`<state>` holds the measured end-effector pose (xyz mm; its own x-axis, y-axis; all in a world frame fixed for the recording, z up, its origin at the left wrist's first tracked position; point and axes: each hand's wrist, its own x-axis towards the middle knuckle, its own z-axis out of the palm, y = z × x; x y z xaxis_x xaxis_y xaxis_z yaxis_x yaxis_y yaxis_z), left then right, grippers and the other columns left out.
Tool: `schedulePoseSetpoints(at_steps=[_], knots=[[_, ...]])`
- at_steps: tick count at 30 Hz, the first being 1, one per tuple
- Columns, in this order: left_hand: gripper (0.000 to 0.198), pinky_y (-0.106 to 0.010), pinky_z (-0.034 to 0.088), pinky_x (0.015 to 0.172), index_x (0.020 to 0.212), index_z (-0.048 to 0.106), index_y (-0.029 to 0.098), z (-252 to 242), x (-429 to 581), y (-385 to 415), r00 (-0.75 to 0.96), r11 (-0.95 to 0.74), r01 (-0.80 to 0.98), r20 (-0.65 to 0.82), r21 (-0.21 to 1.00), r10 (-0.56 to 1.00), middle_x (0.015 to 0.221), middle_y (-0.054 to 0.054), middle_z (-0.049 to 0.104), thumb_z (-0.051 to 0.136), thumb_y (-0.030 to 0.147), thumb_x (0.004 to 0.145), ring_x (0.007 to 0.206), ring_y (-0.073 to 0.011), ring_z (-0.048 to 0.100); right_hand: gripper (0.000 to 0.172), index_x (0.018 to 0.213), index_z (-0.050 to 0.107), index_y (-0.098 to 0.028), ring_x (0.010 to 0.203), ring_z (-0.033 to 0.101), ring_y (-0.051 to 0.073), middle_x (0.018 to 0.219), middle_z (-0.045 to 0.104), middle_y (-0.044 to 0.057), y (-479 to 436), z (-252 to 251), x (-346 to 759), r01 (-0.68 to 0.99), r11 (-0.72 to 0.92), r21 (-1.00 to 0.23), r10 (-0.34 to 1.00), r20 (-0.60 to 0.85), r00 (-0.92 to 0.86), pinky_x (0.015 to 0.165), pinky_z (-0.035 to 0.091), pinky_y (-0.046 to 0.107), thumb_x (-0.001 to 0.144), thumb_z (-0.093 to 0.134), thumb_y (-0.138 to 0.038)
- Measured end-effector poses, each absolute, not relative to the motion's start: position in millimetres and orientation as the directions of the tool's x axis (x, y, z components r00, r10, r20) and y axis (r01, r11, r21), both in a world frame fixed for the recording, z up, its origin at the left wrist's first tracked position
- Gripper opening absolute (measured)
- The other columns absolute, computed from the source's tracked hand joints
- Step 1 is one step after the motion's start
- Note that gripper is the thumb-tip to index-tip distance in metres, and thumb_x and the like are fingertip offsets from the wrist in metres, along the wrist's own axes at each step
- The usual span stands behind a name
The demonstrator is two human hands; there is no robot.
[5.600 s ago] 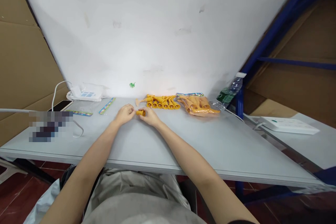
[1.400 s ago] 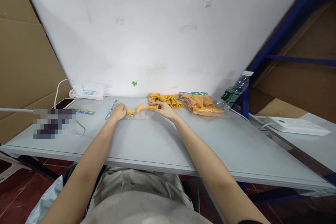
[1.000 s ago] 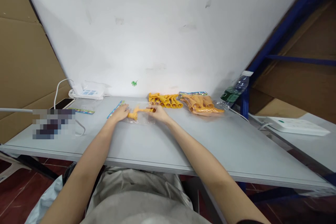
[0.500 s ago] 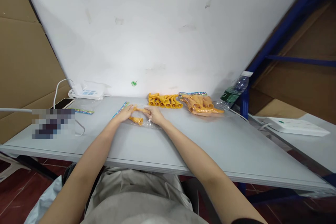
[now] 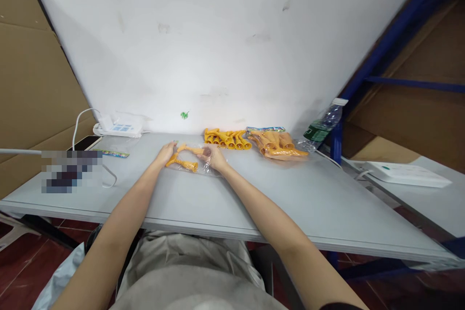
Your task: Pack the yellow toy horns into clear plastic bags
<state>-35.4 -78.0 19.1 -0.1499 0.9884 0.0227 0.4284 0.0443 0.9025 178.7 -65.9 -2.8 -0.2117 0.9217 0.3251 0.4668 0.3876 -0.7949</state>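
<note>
Two orange plastic toy pieces lie inside a clear plastic bag on the grey table, far from me near the wall. My left hand pinches the left end of the bag and pieces. My right hand grips the bag's right end, fingers curled on the film. Just beyond my hands sits a loose row of orange toy pieces. A filled bag of orange pieces lies to its right.
A white power strip with cable, a phone and a printed strip sit at the back left. A water bottle lies at the back right by a blue rack post. Another power strip rests on the right table. Cardboard stands left.
My right hand brought a second orange piece from the row to the bag. Both pieces now lie inside the clear bag, and both hands have closed on its ends.
</note>
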Motion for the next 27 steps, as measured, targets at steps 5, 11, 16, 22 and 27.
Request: schedulePoseSetpoints(at_steps=[5,11,16,22,27], knots=[[0.051,-0.027,0.039,0.1,0.121,0.058,0.01,23.1,-34.9,-79.7,-0.103,0.04,0.372,-0.002,0.927,0.995,0.131,-0.008,0.056,0.023,0.034,0.093,0.122,-0.0175,0.05,0.034,0.096,0.056,-0.016,0.092,0.06,0.017,0.104,0.061,0.008,-68.9,-2.8,176.2,0.236,0.355,-0.905,0.925,0.303,-0.23,0.086,0.047,0.033,0.067,0.07,-0.027],[0.051,-0.027,0.037,0.103,0.119,0.059,0.009,21.6,-36.7,-77.4,-0.086,0.037,0.367,-0.006,0.929,0.996,0.132,-0.009,0.055,0.023,0.033,0.092,0.124,-0.0166,0.049,0.03,0.08,0.061,-0.015,0.059,0.058,0.015,0.07,0.064,0.004,-80.4,18.5,189.5,0.201,0.182,-0.962,0.902,0.082,-0.424,0.059,0.049,0.029,0.068,0.07,-0.041],[0.052,-0.027,0.038,0.102,0.12,0.059,0.009,18.0,-37.1,-74.9,-0.078,0.019,0.398,0.013,0.917,0.997,0.131,-0.009,0.056,0.023,0.035,0.092,0.122,-0.0166,0.051,0.037,0.095,0.067,-0.015,0.06,0.058,0.012,0.079,0.068,0.004,-87.9,29.5,188.2,0.176,0.019,-0.984,0.718,-0.109,-0.687,0.055,0.047,0.024,0.064,0.076,-0.033],[0.051,-0.033,0.031,0.106,0.121,0.059,0.014,21.0,-39.2,-78.8,-0.059,-0.033,0.669,0.097,0.743,0.994,0.135,-0.008,0.052,0.022,0.035,0.093,0.128,-0.0201,0.044,0.04,0.103,0.065,-0.017,0.062,0.057,0.01,0.087,0.068,0.003,-90.5,29.3,176.0,0.127,0.005,-0.992,0.728,-0.084,-0.681,0.054,0.046,0.021,0.065,0.075,-0.026],[0.05,-0.045,0.01,0.113,0.137,0.043,0.021,23.0,-34.9,-86.3,0.129,-0.151,0.843,0.079,0.517,0.989,0.15,-0.004,0.028,0.019,0.034,0.095,0.141,-0.0189,0.02,0.034,0.101,0.066,-0.016,0.063,0.056,0.01,0.088,0.067,0.002,-94.0,30.7,174.5,0.071,-0.012,-0.997,0.74,-0.056,-0.67,0.057,0.046,0.022,0.068,0.071,-0.02]])
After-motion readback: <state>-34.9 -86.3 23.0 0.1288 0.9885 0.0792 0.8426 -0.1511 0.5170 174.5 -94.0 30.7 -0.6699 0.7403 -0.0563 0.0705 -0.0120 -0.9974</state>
